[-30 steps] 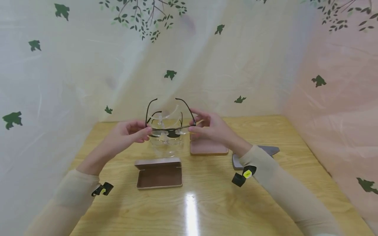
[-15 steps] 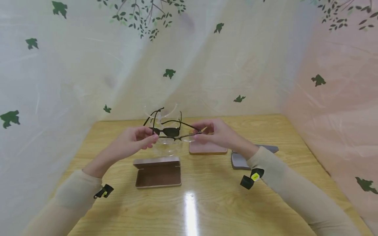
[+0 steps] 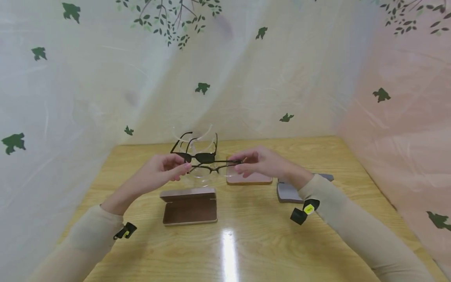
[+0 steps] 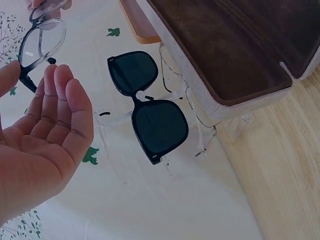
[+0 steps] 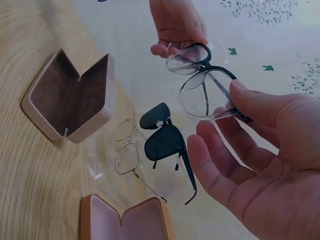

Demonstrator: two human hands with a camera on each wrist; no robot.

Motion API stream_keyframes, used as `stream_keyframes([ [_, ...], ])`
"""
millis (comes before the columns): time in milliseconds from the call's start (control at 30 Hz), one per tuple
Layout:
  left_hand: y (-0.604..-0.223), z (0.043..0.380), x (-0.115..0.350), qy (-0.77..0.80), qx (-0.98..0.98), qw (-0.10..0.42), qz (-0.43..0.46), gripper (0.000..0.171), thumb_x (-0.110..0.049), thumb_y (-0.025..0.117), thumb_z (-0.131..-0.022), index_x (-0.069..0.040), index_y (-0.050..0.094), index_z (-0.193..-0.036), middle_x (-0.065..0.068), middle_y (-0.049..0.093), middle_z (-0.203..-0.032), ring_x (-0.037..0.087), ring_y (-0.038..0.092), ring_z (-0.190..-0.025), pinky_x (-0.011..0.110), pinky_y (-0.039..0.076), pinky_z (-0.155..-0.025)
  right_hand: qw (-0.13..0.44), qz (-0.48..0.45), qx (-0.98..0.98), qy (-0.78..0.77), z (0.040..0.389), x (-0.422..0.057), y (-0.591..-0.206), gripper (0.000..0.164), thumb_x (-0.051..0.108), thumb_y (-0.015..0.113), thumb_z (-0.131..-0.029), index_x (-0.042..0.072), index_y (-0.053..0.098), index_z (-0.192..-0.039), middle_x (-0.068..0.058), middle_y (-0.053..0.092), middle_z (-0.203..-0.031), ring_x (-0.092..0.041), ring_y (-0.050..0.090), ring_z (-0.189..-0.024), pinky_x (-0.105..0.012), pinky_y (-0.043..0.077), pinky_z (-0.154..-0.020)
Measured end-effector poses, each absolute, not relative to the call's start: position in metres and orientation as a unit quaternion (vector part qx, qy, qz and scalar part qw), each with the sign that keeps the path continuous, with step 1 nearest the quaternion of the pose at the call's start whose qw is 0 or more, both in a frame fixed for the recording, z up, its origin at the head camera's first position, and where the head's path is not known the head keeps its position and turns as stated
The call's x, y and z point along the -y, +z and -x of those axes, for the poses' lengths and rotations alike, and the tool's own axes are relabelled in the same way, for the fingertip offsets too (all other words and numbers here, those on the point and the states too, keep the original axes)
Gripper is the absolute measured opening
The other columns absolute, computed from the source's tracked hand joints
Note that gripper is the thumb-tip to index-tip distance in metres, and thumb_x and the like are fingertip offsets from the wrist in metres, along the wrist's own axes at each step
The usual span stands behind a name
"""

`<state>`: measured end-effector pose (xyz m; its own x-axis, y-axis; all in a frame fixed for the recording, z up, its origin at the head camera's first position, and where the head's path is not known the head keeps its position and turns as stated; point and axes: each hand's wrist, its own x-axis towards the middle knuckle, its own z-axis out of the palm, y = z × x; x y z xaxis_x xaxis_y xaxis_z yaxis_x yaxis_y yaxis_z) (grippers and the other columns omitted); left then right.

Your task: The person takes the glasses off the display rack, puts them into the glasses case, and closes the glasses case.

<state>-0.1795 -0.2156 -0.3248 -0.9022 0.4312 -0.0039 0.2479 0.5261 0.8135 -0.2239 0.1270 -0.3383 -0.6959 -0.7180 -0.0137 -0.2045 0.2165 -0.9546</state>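
A pair of black-topped eyeglasses (image 3: pixel 213 170) with clear lenses is held in the air between both hands, its temples folded in behind the lenses. My left hand (image 3: pixel 160 172) pinches the left end of the frame between thumb and fingers. At the other end, my right hand (image 3: pixel 262 162) grips the hinge corner the same way. Just behind hang dark sunglasses (image 3: pixel 204 158) on a clear display stand (image 3: pixel 202 138). Thin wire-rimmed glasses (image 5: pixel 126 159) sit below the sunglasses on that stand, best seen in the right wrist view.
A spectacle case (image 3: pixel 186 192) with brown lining lies open in front of the stand. Right of the stand is an open pink-lined case (image 3: pixel 248 180), partly behind the right hand. A grey case (image 3: pixel 289 194) lies farther right, partly covered by the right forearm.
The eyeglasses have come down and slightly right, in front of the stand. Their temples, spread out before, are now folded in. Both hands have shifted right and lower with them.
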Motion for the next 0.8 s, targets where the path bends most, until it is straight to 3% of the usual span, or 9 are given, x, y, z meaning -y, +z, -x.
stream_keyframes([
  [200,-0.322,0.176,0.215,0.444,-0.868,0.101,-0.2,0.03,-0.035,0.065,-0.101,-0.006,0.069,-0.111,0.006,0.071,-0.099,0.024,0.068,-0.086,0.036,0.058,-0.077,0.231,0.313,-0.747,-0.54,0.223,-0.129,-0.334,0.039,0.012,0.069,-0.098,-0.001,0.063,-0.135,-0.014,0.066,-0.132,-0.028,0.07,-0.101,-0.05,0.058,-0.089],
  [267,-0.322,0.175,0.215,0.448,-0.866,0.099,-0.198,0.035,-0.035,0.065,-0.101,-0.004,0.066,-0.119,0.006,0.071,-0.1,0.024,0.068,-0.086,0.036,0.058,-0.077,0.226,0.307,-0.754,-0.534,0.223,-0.13,-0.332,0.039,0.014,0.07,-0.098,0.002,0.064,-0.134,-0.011,0.068,-0.128,-0.029,0.071,-0.098,-0.05,0.057,-0.089],
  [400,-0.321,0.175,0.215,0.455,-0.865,0.084,-0.196,0.059,-0.035,0.066,-0.1,-0.005,0.046,-0.146,0.005,0.073,-0.099,0.024,0.069,-0.086,0.036,0.058,-0.077,0.207,0.295,-0.772,-0.523,0.221,-0.132,-0.327,0.04,0.019,0.072,-0.097,0.006,0.066,-0.135,-0.006,0.072,-0.122,-0.032,0.07,-0.098,-0.043,0.056,-0.092],
  [500,-0.322,0.175,0.216,0.466,-0.858,0.071,-0.204,0.072,-0.033,0.067,-0.1,-0.01,0.029,-0.158,0.005,0.073,-0.099,0.023,0.071,-0.087,0.038,0.059,-0.08,0.195,0.29,-0.778,-0.523,0.219,-0.133,-0.323,0.039,0.021,0.073,-0.096,0.01,0.067,-0.134,-0.003,0.073,-0.117,-0.037,0.069,-0.1,-0.037,0.055,-0.092],
  [600,-0.322,0.174,0.216,0.473,-0.851,0.064,-0.218,0.074,-0.03,0.067,-0.101,-0.013,0.025,-0.16,0.005,0.073,-0.1,0.022,0.072,-0.087,0.037,0.06,-0.081,0.191,0.299,-0.771,-0.529,0.219,-0.133,-0.32,0.038,0.018,0.073,-0.096,0.008,0.068,-0.133,-0.005,0.074,-0.116,-0.04,0.068,-0.1,-0.037,0.055,-0.092],
  [800,-0.322,0.173,0.215,0.473,-0.844,0.063,-0.243,0.076,-0.026,0.068,-0.1,-0.016,0.024,-0.162,0.004,0.073,-0.1,0.022,0.073,-0.085,0.034,0.06,-0.08,0.181,0.3,-0.769,-0.534,0.222,-0.138,-0.319,0.036,0.018,0.075,-0.095,0.01,0.07,-0.13,-0.004,0.075,-0.113,-0.033,0.069,-0.097,-0.034,0.056,-0.089],
])
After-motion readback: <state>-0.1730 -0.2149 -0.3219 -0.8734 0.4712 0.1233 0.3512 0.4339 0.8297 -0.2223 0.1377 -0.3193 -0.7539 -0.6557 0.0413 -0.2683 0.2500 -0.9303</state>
